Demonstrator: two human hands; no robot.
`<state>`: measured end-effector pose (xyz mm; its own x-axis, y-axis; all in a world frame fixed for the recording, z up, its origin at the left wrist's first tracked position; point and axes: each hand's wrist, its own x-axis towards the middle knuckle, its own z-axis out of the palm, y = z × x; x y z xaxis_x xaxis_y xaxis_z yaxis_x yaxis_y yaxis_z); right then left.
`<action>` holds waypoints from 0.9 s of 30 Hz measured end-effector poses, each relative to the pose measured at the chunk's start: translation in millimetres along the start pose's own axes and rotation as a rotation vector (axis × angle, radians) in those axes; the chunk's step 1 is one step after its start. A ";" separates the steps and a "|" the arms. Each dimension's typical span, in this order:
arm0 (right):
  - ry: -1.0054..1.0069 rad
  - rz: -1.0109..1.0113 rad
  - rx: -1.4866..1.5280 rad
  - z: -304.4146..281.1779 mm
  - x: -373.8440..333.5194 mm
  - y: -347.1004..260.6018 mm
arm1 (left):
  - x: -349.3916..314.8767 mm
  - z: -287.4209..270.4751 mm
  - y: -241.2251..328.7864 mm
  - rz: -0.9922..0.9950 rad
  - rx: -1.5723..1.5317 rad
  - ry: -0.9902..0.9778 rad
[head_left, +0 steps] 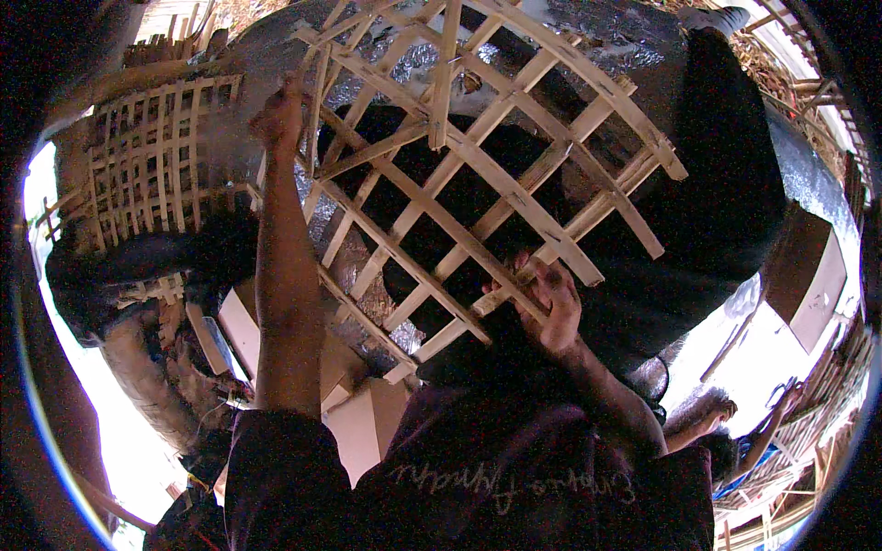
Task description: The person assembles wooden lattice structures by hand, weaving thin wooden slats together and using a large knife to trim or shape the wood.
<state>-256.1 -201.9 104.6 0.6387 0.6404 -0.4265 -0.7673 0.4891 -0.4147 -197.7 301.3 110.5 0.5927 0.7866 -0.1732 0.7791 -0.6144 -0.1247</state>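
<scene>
A lattice panel of crossed split-wood strips (496,188) lies tilted over my lap, with several loose-looking ends jutting past its edges. My right hand (551,308) is closed around strip ends at the panel's near edge, thumb and fingers wrapping the wood. Beyond the panel's left edge, my left hand (280,115) is raised with its fingers curled. What it grips, if anything, is dark and blurred. One strip (446,78) stands out from the panel at its far middle.
Another woven slat panel (165,151) stands at the left. Brown cardboard (363,418) lies below the panel, and a box (808,275) is at the right. Shiny plastic sheeting (606,41) stretches behind. Another person's hand (712,413) shows at the lower right, near stacked strips (827,432).
</scene>
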 end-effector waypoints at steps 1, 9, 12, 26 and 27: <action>-0.072 -0.082 -0.023 -2.5 0.1 0.3 | -6.2 -2.8 5.3 -0.096 -0.034 0.051; 0.054 0.020 -0.476 -48.2 -7.3 27.8 | 3.7 12.5 -18.3 -0.066 -0.141 0.115; 0.156 0.128 -0.168 -26.2 -12.1 10.8 | 0.6 5.4 -18.2 -0.076 -0.146 0.060; 0.117 0.172 0.122 35.6 3.0 -30.3 | 3.9 26.6 -22.3 0.184 -0.292 0.383; 0.084 0.174 0.116 39.2 2.8 -31.9 | 4.7 26.9 -31.8 0.271 -0.187 0.433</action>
<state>-232.1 -192.5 148.2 0.4945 0.6721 -0.5511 -0.8649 0.4432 -0.2356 -225.2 322.9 87.3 0.7769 0.5786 0.2483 0.5860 -0.8087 0.0509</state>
